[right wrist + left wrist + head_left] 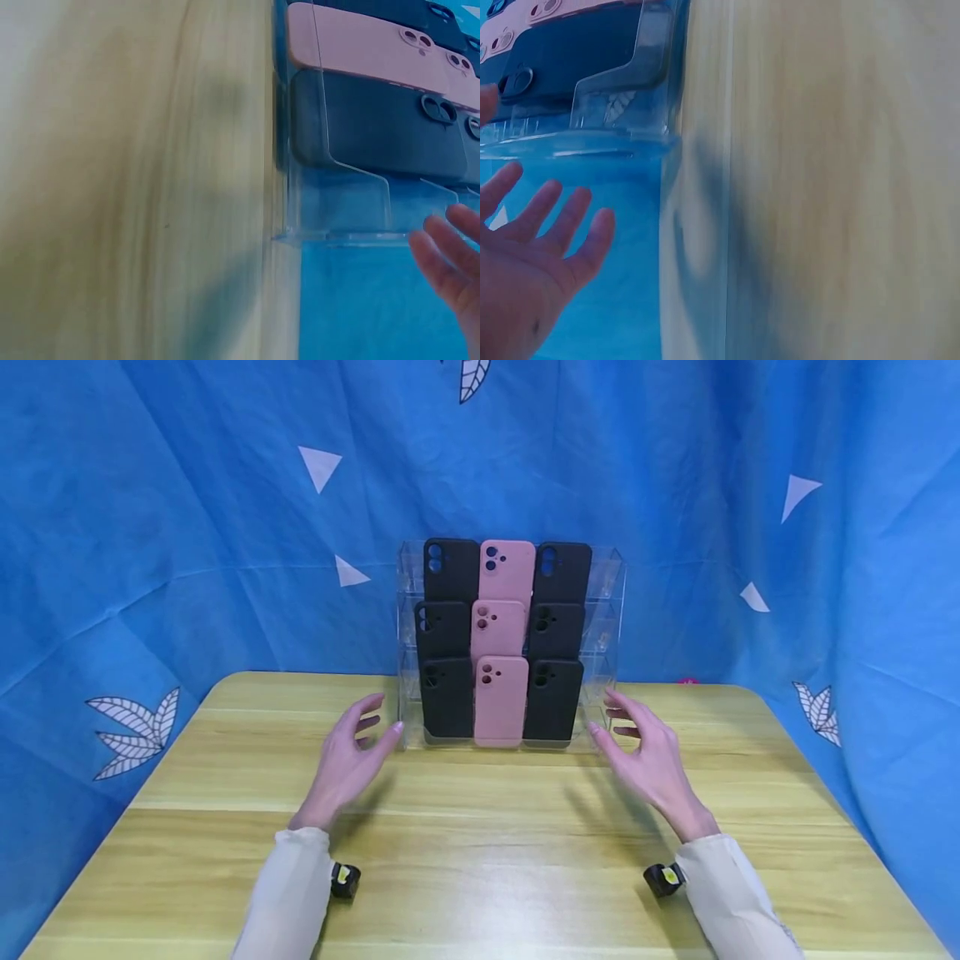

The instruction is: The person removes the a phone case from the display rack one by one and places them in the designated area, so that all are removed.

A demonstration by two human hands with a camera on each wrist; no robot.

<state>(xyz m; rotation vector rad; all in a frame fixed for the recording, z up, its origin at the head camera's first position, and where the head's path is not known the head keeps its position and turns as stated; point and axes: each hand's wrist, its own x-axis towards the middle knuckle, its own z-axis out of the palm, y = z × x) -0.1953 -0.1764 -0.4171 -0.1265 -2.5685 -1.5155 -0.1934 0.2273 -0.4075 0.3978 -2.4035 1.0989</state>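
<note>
A clear tiered display rack point(606, 610) stands at the far side of the table. Phone cases fill it in three columns: a pink case point(501, 702) in the middle of the front tier, with a black case point(447, 702) to its left and another black case point(553, 703) to its right. My left hand point(348, 768) is beside the rack's left side, thumb and fingers spread, holding nothing. On the opposite side, my right hand point(651, 762) has its fingers parted and grasps nothing. Its fingertips point(421, 244) come close to the rack's edge; I cannot tell whether they touch.
The rack stands on a wooden table point(480, 852), near its back edge. Behind it hangs a blue curtain point(225, 510) with white leaf and triangle prints. A small black device point(346, 880) sits at the left wrist, and a similar black device point(663, 880) at the right.
</note>
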